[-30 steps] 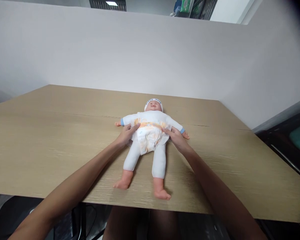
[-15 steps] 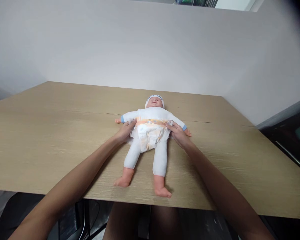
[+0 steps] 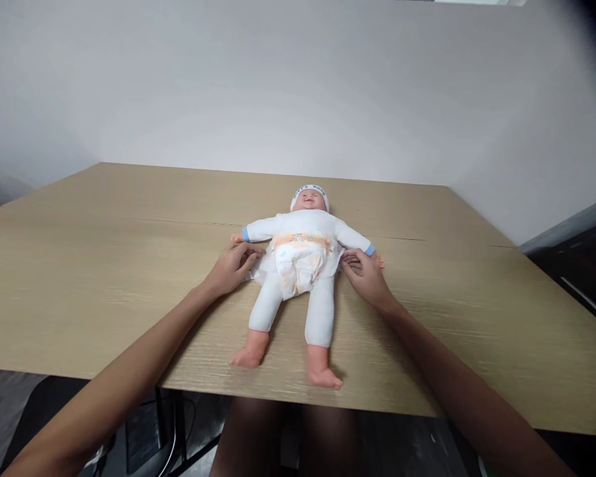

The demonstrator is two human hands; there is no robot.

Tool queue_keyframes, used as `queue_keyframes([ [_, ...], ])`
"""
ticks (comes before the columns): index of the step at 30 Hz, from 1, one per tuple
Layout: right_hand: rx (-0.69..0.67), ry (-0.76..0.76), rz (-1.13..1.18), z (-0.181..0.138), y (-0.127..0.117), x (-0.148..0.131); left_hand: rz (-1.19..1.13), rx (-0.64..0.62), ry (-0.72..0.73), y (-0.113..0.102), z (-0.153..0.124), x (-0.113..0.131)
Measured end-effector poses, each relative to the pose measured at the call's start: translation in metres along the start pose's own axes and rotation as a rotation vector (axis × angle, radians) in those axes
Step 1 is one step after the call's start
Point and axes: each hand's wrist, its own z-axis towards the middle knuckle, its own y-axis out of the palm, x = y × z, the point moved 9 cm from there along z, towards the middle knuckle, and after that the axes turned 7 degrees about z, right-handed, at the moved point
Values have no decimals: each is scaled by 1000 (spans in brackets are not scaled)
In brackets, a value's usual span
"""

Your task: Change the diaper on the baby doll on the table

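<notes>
Fingers narrowly curled, the left hand (image 3: pixel 233 266) and right hand (image 3: pixel 368 279) are at the left and right edges of the diaper (image 3: pixel 300 260); whether they grip cannot be told. It covers the waist of the doll (image 3: pixel 305 221), feet near.

Pale wall (image 3: pixel 278 86) — wood-toned table (image 3: pixel 104 265) below.

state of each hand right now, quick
Left hand: partly curled beside the disposable diaper; whether it grips the edge cannot be told.
Right hand: partly curled at the opposite side; grip cannot be told.
</notes>
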Motion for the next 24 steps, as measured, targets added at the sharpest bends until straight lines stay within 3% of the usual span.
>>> queue_keyframes([
  [5, -133, -253, -317, -5, 10, -23, 159, -67, 95, 15, -4, 13],
  [10, -166, -258, -349, -4, 17, -16, 221, -109, 64, 29, 1, 12],
  [16, -146, -200, -463, -2, 11, -16, 216, -56, 45, 26, 6, 4],
  [19, -153, -51, -448, -2, 3, -8, 128, 53, 53, 14, 7, 10],
  [21, -172, 68, -445, -3, -1, -2, 50, 207, 29, -5, 7, 17],
  [24, -190, 209, -452, -3, -5, 4, 28, 409, 83, -34, 13, 52],
])
